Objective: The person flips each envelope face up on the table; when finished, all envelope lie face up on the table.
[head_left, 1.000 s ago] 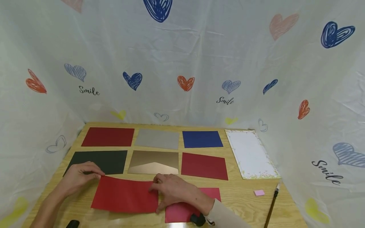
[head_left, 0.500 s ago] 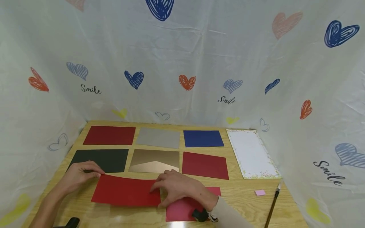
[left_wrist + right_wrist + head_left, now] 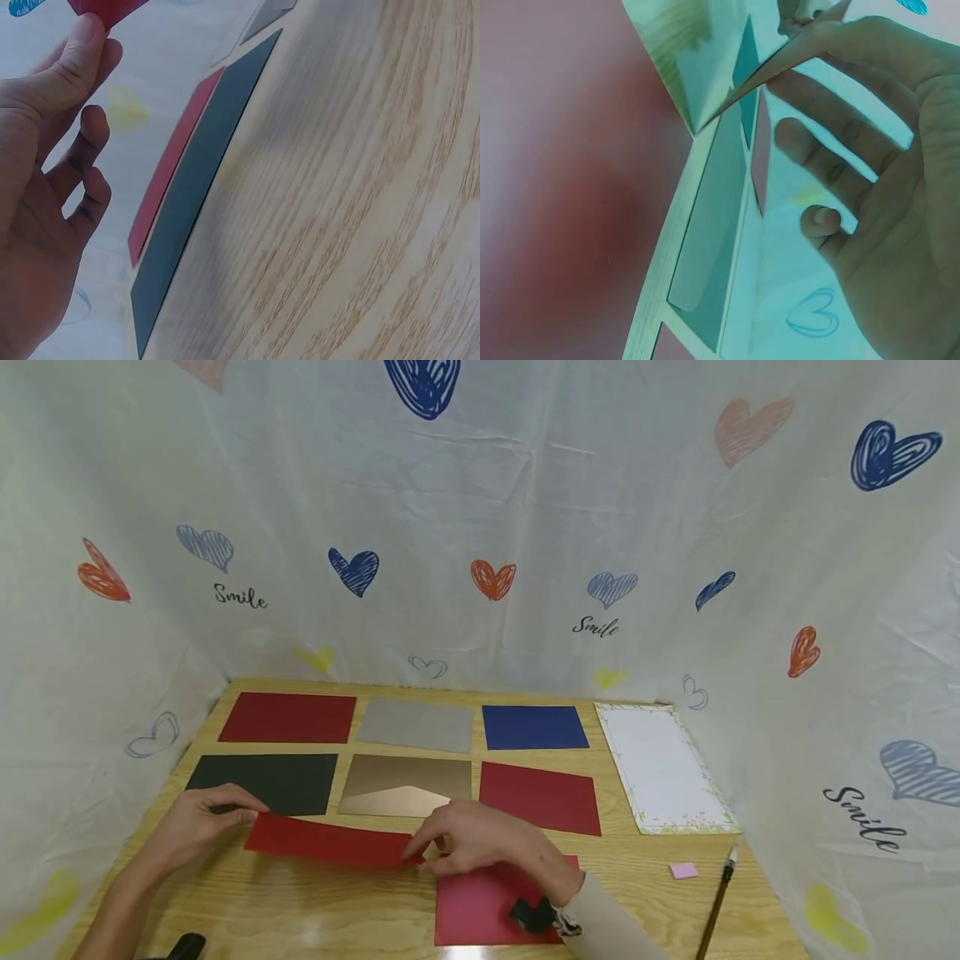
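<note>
A bright red paper sheet is stretched between both hands above the table, seen nearly edge-on in the head view. My left hand pinches its far left corner between thumb and fingers; the left wrist view shows that red corner at the fingertips. At the sheet's right end, my right hand pinches the edge with thumb and forefinger, other fingers loosely bent in the right wrist view. Under the right forearm lies a pinkish-red sheet, partly covered.
Two rows of sheets lie behind: dark red, grey, blue, dark green, gold and crimson. To the right are a white bordered sheet, a pink slip and a brush.
The red sheet has tilted, its near edge rising so that less of its face shows. Both hands keep hold; the right hand's fingers have curled in closer at its end.
</note>
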Demonstrator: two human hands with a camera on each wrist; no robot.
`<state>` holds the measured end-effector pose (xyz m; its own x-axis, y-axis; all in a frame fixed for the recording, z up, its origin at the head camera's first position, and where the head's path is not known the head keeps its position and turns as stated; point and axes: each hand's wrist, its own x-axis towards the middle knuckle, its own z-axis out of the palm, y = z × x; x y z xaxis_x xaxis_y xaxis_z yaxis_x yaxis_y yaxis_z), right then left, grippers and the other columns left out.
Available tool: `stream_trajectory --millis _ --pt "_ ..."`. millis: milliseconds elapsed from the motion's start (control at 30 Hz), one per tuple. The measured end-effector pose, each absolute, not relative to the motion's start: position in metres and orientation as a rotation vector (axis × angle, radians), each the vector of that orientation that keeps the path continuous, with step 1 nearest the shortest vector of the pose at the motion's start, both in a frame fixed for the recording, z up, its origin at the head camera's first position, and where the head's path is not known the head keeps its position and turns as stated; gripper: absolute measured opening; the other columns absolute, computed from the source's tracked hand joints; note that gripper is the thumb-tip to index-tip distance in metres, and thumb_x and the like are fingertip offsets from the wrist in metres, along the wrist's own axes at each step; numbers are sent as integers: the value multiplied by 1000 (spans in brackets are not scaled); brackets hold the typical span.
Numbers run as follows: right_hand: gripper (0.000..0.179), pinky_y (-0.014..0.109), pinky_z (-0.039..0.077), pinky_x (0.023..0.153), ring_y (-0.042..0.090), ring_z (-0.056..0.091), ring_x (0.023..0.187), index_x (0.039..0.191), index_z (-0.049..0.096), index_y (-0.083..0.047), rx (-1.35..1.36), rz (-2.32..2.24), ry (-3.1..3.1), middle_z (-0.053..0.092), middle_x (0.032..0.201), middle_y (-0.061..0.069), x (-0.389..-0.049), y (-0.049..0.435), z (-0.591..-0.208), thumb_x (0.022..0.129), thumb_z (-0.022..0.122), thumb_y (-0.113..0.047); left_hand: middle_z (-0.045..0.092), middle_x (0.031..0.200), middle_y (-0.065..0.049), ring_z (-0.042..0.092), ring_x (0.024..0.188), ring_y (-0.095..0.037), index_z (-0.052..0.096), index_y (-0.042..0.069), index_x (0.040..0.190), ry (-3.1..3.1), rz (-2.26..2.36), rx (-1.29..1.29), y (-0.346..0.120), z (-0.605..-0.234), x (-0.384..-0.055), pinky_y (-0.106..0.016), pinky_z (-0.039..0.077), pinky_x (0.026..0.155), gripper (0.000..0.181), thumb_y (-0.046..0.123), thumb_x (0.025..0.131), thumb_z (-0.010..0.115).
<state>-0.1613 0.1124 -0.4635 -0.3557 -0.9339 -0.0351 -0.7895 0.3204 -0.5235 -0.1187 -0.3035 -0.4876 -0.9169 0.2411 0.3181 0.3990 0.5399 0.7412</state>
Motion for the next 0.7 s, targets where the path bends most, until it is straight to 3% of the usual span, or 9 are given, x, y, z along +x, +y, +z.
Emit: stream_trajectory --millis 100,333,500,700 --pt "25 10 43 64 -7 54 75 119 75 -26 -1497 -712 2289 70 106 -22 -163 116 -460 96 67 -23 73 84 10 65 78 0 79 12 91 -2577 -1339 -523 -304 -486 -118 -12 49 70 19 -5 83 76" --pt "23 15 39 54 -4 47 63 122 72 -23 -1279 -930 2451 71 88 -11 -165 120 -459 101 62 -21 72 81 1 61 74 -7 79 11 92 -2591 -1349 -405 -305 -484 -114 -18 47 64 13 1 84 78" --pt "23 15 46 60 -8 58 72 122 70 -23 -1151 -1020 2478 75 94 -7 -165 117 -463 101 63 -20 73 83 1 61 73 -7 79 11 97 -2672 -1308 -301 -304 -482 -115 -20 47 62 10 13 87 79" --pt "26 15 50 64 -8 61 75 123 66 -25 -1148 -1023 2540 73 95 -10 -167 115 -469 98 67 -18 74 87 6 64 73 -11 78 10 102 -2751 -1324 -234 -303 -481 -117 -24 50 61 15 19 89 78"
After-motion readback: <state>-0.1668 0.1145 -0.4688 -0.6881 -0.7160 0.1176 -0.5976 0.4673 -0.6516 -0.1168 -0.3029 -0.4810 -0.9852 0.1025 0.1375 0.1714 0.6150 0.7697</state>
